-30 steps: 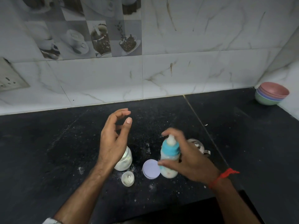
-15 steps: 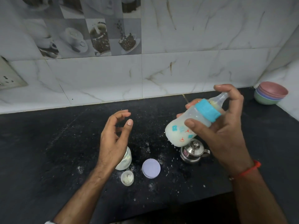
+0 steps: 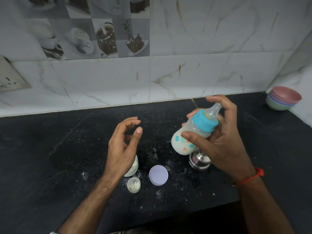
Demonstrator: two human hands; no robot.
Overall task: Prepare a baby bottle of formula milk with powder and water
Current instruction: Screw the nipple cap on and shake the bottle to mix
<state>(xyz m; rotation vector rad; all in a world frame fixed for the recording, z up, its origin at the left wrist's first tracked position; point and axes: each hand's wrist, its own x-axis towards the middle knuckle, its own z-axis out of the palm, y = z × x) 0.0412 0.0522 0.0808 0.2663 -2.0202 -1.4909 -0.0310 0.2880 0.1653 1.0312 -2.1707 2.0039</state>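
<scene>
My right hand (image 3: 221,139) grips a baby bottle (image 3: 189,137) with a blue collar and clear teat, tilted in the air with the teat pointing up and right. White milk fills its lower part. My forefinger tip rests on the teat. My left hand (image 3: 122,147) hovers above the counter with loosely curled fingers, holding nothing. Behind its palm stands a jar of white powder (image 3: 133,168), mostly hidden. A lilac round lid (image 3: 158,175) lies flat on the black counter (image 3: 50,157). A small translucent cap (image 3: 133,184) sits in front of the jar.
A small steel pot with a lid (image 3: 199,161) stands under the raised bottle. Stacked pastel bowls (image 3: 282,98) sit in the far right corner. White powder is scattered over the counter. A wall socket (image 3: 10,76) is at the far left. The counter's front edge runs near my forearms.
My right hand lifted the bottle off the counter, up and right, and tilted it. Since half a second ago it shifted only slightly. The left hand stayed in place.
</scene>
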